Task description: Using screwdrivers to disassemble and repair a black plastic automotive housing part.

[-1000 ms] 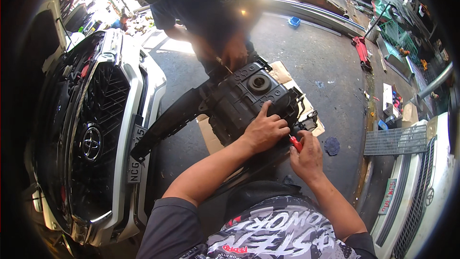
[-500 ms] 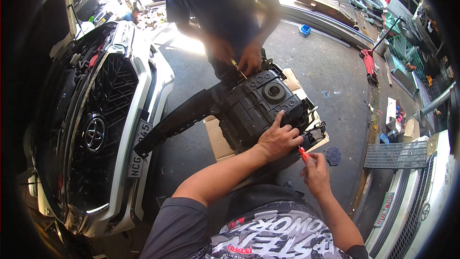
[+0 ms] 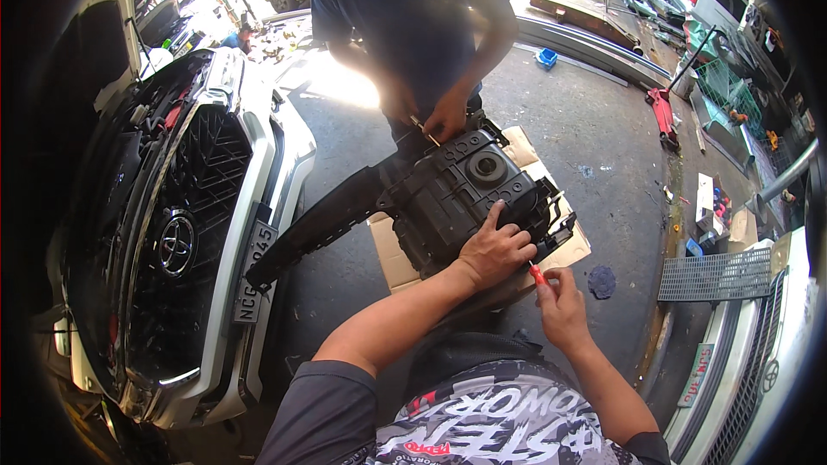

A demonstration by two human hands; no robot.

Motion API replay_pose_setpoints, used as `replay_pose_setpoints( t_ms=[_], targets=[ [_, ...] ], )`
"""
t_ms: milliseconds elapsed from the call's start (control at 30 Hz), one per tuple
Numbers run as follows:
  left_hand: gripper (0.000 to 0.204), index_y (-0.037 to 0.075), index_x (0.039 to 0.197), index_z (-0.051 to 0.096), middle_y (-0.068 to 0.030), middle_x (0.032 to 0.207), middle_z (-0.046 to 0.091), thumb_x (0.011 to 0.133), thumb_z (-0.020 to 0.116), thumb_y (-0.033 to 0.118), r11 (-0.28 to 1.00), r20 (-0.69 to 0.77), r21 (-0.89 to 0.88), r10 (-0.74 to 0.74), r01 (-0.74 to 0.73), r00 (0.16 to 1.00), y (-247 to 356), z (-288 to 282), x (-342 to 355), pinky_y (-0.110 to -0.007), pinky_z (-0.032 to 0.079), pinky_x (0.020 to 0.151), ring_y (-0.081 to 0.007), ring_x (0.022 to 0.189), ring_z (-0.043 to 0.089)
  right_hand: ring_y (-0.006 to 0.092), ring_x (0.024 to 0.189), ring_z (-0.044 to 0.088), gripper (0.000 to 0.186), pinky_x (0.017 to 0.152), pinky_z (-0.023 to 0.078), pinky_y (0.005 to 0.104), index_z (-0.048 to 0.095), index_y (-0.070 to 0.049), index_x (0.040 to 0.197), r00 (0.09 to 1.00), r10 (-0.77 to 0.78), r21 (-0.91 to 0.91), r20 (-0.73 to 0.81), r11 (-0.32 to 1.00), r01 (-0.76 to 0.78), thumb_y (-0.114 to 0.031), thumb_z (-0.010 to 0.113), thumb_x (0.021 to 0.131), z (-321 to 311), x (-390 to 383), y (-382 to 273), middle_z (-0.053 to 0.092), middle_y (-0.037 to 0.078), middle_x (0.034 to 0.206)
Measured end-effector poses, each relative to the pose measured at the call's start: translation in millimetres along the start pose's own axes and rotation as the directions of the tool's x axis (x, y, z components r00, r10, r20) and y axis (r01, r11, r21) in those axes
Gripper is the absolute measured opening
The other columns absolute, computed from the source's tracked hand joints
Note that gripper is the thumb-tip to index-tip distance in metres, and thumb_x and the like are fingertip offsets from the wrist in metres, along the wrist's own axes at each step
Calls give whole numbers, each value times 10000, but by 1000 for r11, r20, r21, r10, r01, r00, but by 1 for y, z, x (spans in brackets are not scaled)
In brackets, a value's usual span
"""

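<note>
The left hand (image 3: 497, 256) lies on the black housing (image 3: 435, 211), index outstretched, any grip unclear, while the right hand's (image 3: 561, 301) fingers clasp a red screwdriver (image 3: 538, 275).

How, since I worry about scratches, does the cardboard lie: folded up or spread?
Spread: the cardboard shows out past both sides of the black part.

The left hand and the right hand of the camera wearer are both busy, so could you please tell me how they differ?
The left hand lies on the black plastic part with one finger stretched forward; the right hand is curled around a red-handled tool. The left hand sits higher in the picture, the right hand lower. Both are bare.
</note>
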State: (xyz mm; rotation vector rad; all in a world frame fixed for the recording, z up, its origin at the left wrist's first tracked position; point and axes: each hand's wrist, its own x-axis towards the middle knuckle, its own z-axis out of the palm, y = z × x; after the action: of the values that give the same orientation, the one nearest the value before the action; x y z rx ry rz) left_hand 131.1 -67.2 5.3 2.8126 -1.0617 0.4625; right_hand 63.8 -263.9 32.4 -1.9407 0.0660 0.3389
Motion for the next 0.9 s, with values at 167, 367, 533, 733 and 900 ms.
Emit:
replay_pose_setpoints(
  t_ms=[167, 367, 533, 733, 900],
  targets=[
    [74, 199, 907, 650, 30, 978, 660, 873, 589, 178, 999, -117, -36, 16, -20, 993, -5, 4, -4, -638, 258, 1168, -155, 1032, 666, 386, 752, 666, 265, 709, 512, 447, 549, -27, 1163, 774, -631, -439, -44, 708, 552, -113, 646, 932, 2, 6, 12, 691, 211, 874],
    [72, 191, 921, 631, 36, 945, 655, 879, 578, 167, 1000, -15, 12, -28, 28, 1000, -3, -3, -7, -614, 251, 1175, -134, 1000, 674, 438, 900, 645, 309, 789, 510, 488, 555, -35, 1172, 996, 83, -83, 26, 993, -81, -89, 677, 893, -7, -3, -18, 662, 224, 979],
    [320, 133, 1032, 632, -97, 1295, 545, 767, 774, 246, 962, -253, -137, -265, 237, 930, 6, -7, -15, -551, 260, 1176, -285, 1298, 489, 422, 905, 656, 241, 786, 518, 477, 603, -36, 1131, 914, -396, -290, -92, 888, 356, -113, 656, 909, -1, -3, 9, 676, 211, 982],
    [363, 113, 1053, 659, -149, 1440, 459, 751, 799, 255, 936, -161, -91, -351, 341, 922, 13, -11, -23, -514, 292, 1177, -352, 1395, 389, 417, 945, 645, 178, 816, 514, 471, 647, -37, 1069, 932, -361, -178, -39, 920, 349, -75, 634, 895, -3, -3, 4, 665, 203, 1001],
    [267, 110, 980, 695, -154, 1496, 453, 777, 774, 265, 943, -154, -42, -332, 330, 930, 19, -6, -29, -510, 291, 1191, -357, 1420, 389, 432, 963, 638, 205, 825, 515, 484, 637, -52, 1099, 908, -420, -256, 1, 877, 406, -80, 611, 897, -3, -6, -6, 665, 205, 982]
  ],
)
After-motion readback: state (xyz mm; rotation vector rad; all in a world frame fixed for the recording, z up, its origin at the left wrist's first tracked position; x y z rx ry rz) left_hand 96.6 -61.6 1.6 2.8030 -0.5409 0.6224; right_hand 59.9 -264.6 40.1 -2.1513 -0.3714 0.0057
